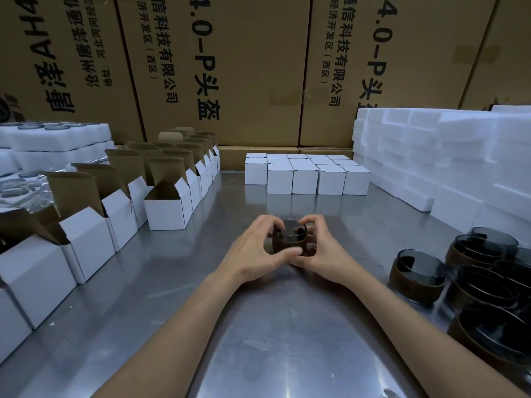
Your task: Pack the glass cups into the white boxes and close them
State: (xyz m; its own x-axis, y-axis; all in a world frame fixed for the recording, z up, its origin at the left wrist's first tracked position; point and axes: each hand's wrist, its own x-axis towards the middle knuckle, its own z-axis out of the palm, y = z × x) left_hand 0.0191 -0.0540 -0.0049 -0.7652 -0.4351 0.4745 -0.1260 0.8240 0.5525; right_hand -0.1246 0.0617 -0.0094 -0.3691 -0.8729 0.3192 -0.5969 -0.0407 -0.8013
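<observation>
Both hands are curling around one glass cup point(289, 236) standing on the steel table point(184, 282), the left hand point(255, 248) gripping its left side and the right hand point(321, 248) its right (open white boxes point(168, 209) are waiting off to the left).

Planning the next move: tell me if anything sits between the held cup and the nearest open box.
Nothing visible does. Both hands hold the cup; only bare metal table lies between it and the open box to its left.
</observation>
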